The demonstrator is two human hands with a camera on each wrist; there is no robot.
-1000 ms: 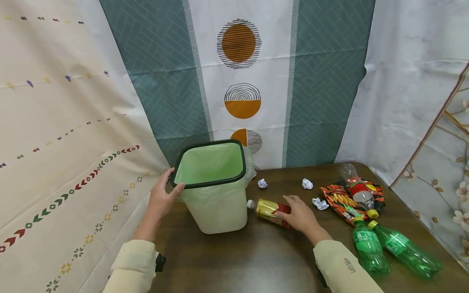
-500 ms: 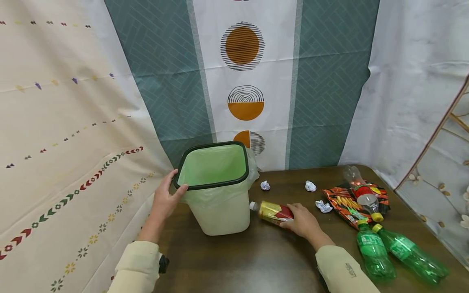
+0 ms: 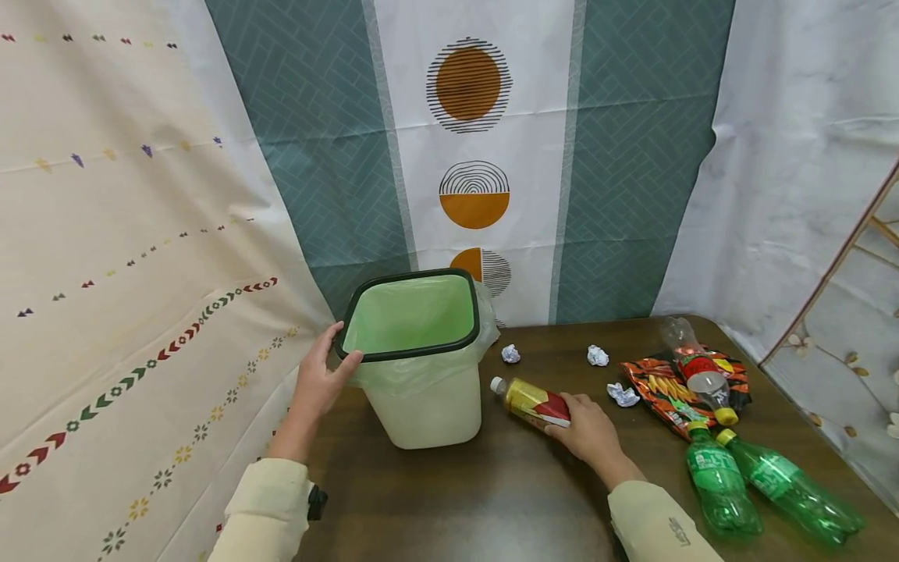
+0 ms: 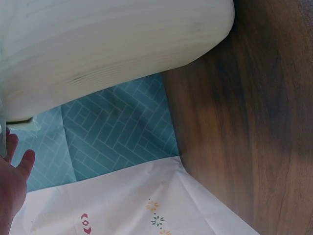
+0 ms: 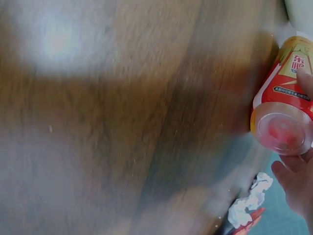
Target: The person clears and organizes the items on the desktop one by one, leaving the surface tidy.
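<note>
Dark wooden table point(image 3: 492, 499), patterned curtains point(image 3: 316, 156) behind (left hand point(image 3: 318, 382) gripping bin point(image 3: 421, 390), right hand point(image 3: 593, 433) seemingly grasping bottle point(image 3: 535, 402)).

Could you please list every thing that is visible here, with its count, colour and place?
waste bin: 1, pale with dark rim and green liner, table left.
yellow-red bottle: 1, beside bin, in right hand's grip.
paper balls: 3, white, mid table.
snack bag: 1, orange-red, right side.
clear bottle: 1, red label, yellow cap, on snack bag.
green bottles: 2, yellow caps, lying at right front.
table: 1, dark brown.
curtains: patterned, behind.
left hand: holds bin rim.
right hand: grips yellow-red bottle.
</note>
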